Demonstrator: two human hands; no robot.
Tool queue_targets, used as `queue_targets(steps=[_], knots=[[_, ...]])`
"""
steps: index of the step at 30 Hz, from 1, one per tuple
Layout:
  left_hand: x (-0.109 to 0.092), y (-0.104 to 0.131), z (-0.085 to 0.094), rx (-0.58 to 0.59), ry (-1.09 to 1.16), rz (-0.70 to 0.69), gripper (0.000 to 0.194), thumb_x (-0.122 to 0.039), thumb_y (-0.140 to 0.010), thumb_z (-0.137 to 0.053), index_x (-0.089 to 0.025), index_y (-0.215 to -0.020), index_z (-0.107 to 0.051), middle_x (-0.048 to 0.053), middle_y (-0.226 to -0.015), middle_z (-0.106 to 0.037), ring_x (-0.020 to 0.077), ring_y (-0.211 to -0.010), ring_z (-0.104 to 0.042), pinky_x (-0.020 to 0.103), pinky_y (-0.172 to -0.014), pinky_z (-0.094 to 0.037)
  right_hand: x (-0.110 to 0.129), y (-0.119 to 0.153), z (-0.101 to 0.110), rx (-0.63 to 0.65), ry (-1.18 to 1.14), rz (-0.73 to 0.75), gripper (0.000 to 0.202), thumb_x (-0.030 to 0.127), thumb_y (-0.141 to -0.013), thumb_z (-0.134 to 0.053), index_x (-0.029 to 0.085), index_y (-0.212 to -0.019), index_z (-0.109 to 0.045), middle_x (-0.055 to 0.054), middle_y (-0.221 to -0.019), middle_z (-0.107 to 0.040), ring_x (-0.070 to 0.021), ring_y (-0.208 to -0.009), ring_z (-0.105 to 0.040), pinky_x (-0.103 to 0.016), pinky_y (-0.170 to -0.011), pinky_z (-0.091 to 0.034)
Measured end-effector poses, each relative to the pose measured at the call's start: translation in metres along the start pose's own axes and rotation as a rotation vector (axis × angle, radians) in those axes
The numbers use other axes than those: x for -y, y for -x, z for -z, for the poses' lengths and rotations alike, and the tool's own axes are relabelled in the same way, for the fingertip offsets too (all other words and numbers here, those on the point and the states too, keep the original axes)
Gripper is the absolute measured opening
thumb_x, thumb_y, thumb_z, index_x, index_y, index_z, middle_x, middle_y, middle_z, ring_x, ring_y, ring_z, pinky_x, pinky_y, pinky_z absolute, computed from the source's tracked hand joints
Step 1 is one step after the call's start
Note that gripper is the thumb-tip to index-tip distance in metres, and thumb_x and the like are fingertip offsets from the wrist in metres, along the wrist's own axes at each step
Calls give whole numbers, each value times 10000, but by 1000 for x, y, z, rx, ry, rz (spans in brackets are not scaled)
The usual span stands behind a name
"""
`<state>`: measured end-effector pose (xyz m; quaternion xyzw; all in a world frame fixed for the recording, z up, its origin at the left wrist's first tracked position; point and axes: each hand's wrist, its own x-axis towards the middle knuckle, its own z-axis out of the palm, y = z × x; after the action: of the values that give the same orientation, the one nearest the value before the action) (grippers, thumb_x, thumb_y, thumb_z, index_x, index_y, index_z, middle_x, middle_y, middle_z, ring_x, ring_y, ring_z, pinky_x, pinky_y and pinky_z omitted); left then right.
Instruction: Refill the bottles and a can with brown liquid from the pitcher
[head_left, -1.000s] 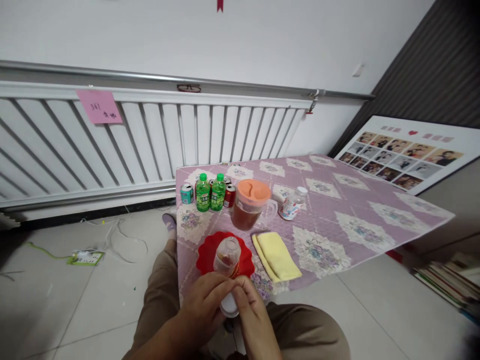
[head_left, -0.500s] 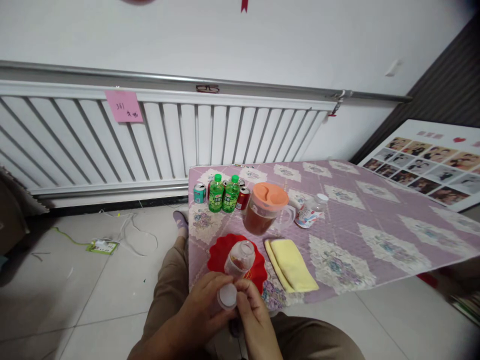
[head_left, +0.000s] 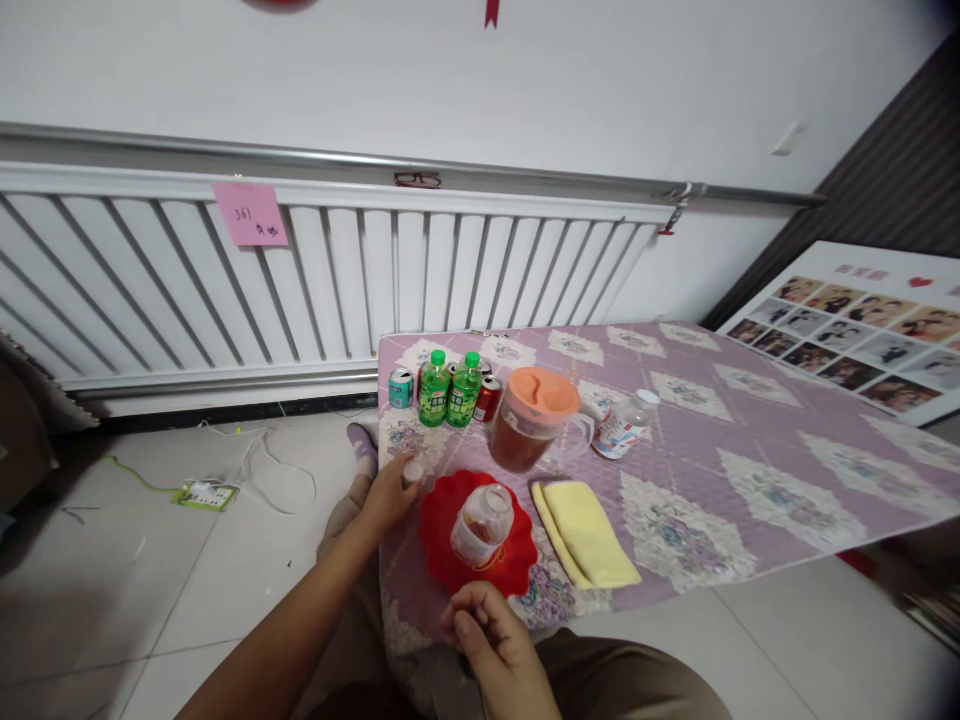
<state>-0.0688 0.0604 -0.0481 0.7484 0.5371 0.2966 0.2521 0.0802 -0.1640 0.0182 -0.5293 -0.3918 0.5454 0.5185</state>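
My left hand (head_left: 391, 492) reaches over the left edge of the table, fingers closed round a small whitish cap (head_left: 413, 470); most of it is hidden by the fingers. Near the table's front edge, my right hand (head_left: 491, 635) is curled with thumb and forefinger close together; whatever they pinch, if anything, cannot be made out. Between the hands lies a red scalloped plate (head_left: 442, 565). An uncapped clear plastic bottle (head_left: 484, 525) with a label stands on it, tilted in view. Behind it is a clear pitcher (head_left: 517, 440) of brown drink with an orange lid.
Two green tea bottles (head_left: 448, 395), a teal can (head_left: 401, 388) and a red can (head_left: 487, 398) stand at the back left. A capped, labelled bottle (head_left: 624, 425) is right of the pitcher. A folded yellow cloth (head_left: 589, 535) lies beside the plate. A radiator (head_left: 337, 280) runs behind.
My left hand has moved away from my right hand, forward and left, carrying the cap to the table's left side. My right hand stays near the front edge.
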Motion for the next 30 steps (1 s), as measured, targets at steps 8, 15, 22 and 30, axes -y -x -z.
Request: queue_targets(steps=[8,15,22,30], knots=[[-8,-36,-22,48,-103,-34,495,-149,-866,-669,-161,-1359,-633,171,-1452,-625,346,-1403,-534,549,-1217,-370,-3,1,0,24,68,-6,407,650,-856,-708,248,-923,-717,-8,-794,-666,-188,-771,-622,-294,-744,-495],[0,-40,-34,60,-106,-29,517,-235,-861,-723,-207,-1371,-637,167,-1503,-595,391,-1449,-469,662,-1254,-220,-9,0,-2,67,154,4,333,560,-895,-682,231,-930,-719,-26,-840,-694,-192,-808,-621,-295,-763,-479],[10,-39,-29,-33,32,-17,517,-168,-877,-603,-148,-1394,-593,172,-1449,-633,316,-1387,-564,533,-1240,-373,-7,1,-7,71,198,18,213,444,-902,-679,239,-931,-723,-9,-838,-692,-185,-810,-615,-282,-765,-470],[20,-19,-25,-113,203,11,411,-240,-918,-598,-134,-1315,-626,152,-1391,-665,311,-1357,-587,521,-1241,-390,-7,7,-9,70,281,-2,112,320,-896,-657,243,-944,-722,-1,-884,-690,-184,-855,-621,-277,-795,-461]])
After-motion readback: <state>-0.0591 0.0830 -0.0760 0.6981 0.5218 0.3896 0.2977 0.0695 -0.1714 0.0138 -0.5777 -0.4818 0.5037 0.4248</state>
